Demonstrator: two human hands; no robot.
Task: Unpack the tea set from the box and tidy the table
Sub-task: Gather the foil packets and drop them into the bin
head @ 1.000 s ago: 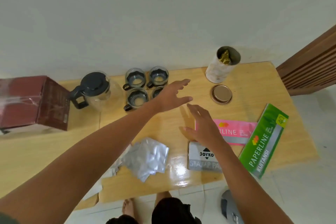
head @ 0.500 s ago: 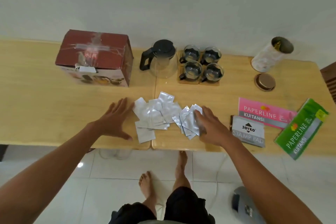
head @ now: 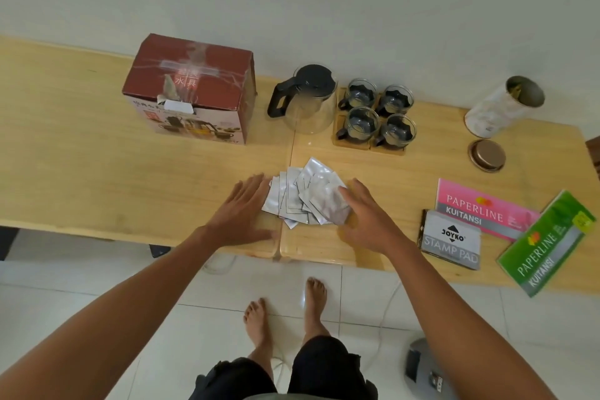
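Left hand (head: 242,209) and right hand (head: 365,216), both flat with fingers spread, grasping nothing, press inward on either side of a pile of silver sachets (head: 305,196) on the tabletop (head: 97,178). Beyond the left hand stands the red box (head: 190,89), long axis left to right, printed face toward the person. Beyond the right hand stand the teapot (head: 306,101), handle pointing left, and four glass cups (head: 378,115). Right of the right hand: a grey pad (head: 451,239) marked "JOYKO STAMP PAD", and pink (head: 480,209) and green (head: 548,243) booklets marked "PAPERLINE KUITANSI".
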